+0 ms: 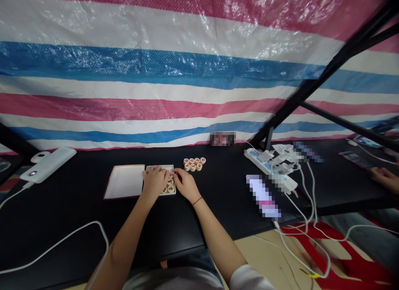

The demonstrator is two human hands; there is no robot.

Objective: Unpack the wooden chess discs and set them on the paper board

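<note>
Reaching forward, left hand (154,179) curled over white tray (172,193), right hand (187,184) at xiangqi pieces (170,189), cannot tell grip

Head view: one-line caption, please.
Left hand and right hand over xiangqi pieces in a shallow box, white lid beside it, more pieces on a black table.

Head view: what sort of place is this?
Probably a makeshift indoor workspace rather than a home or a shop: a striped tarp hangs behind a black table, which carries a busy power strip and a small set of xiangqi pieces.
</note>
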